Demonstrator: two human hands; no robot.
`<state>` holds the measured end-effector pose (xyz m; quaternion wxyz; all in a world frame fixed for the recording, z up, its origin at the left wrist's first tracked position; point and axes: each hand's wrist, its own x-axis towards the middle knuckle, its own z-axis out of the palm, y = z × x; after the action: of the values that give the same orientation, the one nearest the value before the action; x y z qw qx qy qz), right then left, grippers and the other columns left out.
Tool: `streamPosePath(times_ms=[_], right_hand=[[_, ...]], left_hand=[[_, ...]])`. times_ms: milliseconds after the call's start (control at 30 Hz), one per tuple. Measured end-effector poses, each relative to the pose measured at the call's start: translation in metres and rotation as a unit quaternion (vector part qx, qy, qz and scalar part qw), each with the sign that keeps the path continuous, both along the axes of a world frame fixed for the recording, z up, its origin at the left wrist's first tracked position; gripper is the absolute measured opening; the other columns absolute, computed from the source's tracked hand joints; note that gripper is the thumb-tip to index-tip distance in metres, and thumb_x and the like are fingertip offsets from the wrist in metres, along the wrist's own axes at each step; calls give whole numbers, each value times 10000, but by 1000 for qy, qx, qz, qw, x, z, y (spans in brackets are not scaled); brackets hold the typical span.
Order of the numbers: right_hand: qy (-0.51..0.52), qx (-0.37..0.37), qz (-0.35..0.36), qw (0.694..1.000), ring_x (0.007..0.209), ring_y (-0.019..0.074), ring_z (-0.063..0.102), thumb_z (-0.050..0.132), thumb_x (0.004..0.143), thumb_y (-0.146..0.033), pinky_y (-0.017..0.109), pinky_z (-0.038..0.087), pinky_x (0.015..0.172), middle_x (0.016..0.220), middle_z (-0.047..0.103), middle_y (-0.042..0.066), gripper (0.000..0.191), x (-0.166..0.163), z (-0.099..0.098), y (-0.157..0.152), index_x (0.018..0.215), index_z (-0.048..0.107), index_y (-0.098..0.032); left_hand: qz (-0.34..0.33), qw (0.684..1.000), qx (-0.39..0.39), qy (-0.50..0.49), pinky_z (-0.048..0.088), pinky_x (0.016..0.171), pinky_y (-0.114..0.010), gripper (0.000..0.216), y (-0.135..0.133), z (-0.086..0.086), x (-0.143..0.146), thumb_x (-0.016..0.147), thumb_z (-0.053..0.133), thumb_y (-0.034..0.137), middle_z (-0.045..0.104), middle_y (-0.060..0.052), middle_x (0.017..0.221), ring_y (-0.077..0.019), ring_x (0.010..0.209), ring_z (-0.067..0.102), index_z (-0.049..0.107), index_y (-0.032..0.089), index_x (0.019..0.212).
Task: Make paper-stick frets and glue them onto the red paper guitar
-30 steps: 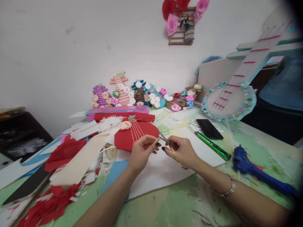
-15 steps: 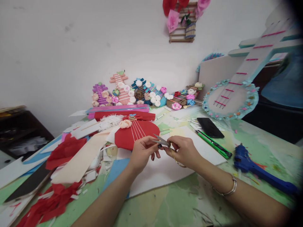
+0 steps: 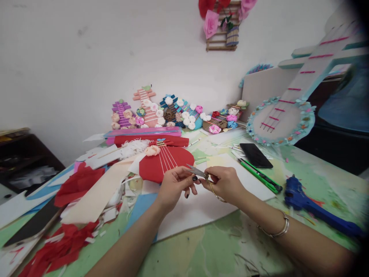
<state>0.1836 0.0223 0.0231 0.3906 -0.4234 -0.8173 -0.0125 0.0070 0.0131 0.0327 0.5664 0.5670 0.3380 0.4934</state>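
Note:
In my right hand (image 3: 226, 184) is a small pair of scissors (image 3: 198, 171), its gold-coloured handle loop hanging below my fingers. The blades point left, over the fingertips of my left hand (image 3: 176, 185). Thumb and forefinger of that hand are pinched together; whatever is between them is too small or hidden to make out. Just behind my left hand lies a red lute-shaped craft piece (image 3: 182, 157) with pale strings and a peach paper flower (image 3: 152, 150). Under both hands is a white board (image 3: 198, 215), with a blue sheet (image 3: 141, 211) beside it.
To the right lie a blue glue gun (image 3: 314, 207), a green craft knife (image 3: 259, 175) and a black phone (image 3: 256, 155). Red crepe paper (image 3: 77, 184) and scraps cover the left side. Several decorated instruments line the wall; a large pale-blue one (image 3: 281, 119) leans at right.
The scissor blades, slightly parted before, now look closer together. Both hands stay in nearly the same place.

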Motion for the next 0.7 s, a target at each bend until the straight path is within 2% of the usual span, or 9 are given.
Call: streamPosePath(times_ms=[233, 467, 567, 700], right_hand=[[-21, -5, -23, 999, 443, 74, 395, 583, 745, -346, 200, 263, 476, 479, 495, -29, 244, 3, -1, 2, 571, 572, -176], [42, -90, -65, 993, 458, 86, 418, 620, 708, -395, 199, 263, 468, 496, 502, -36, 255, 6, 6, 6, 589, 541, -183], [43, -134, -42, 989, 463, 85, 415, 615, 706, -394, 197, 270, 469, 505, 495, -41, 254, 3, 4, 5, 597, 526, -182], [51, -182, 8, 982, 465, 82, 414, 610, 708, -366, 194, 275, 472, 494, 482, -49, 234, -4, 1, 0, 595, 531, -177]], left_hand=[[10, 1000, 3, 18, 362, 353, -169, 208, 1, 0, -1, 702, 690, 282, 644, -44, 638, -104, 444, 578, 597, 103, 753], [67, 996, 38, 35, 446, 481, -203, 235, 3, -1, -2, 693, 699, 307, 650, -22, 619, -139, 557, 635, 552, 132, 746], [81, 995, 42, 44, 421, 447, -189, 247, 4, -2, -3, 693, 697, 310, 645, -19, 611, -138, 551, 629, 528, 137, 745], [91, 994, 44, 50, 349, 360, -173, 271, 3, -1, -1, 705, 677, 349, 653, -35, 637, -99, 440, 558, 512, 137, 742]])
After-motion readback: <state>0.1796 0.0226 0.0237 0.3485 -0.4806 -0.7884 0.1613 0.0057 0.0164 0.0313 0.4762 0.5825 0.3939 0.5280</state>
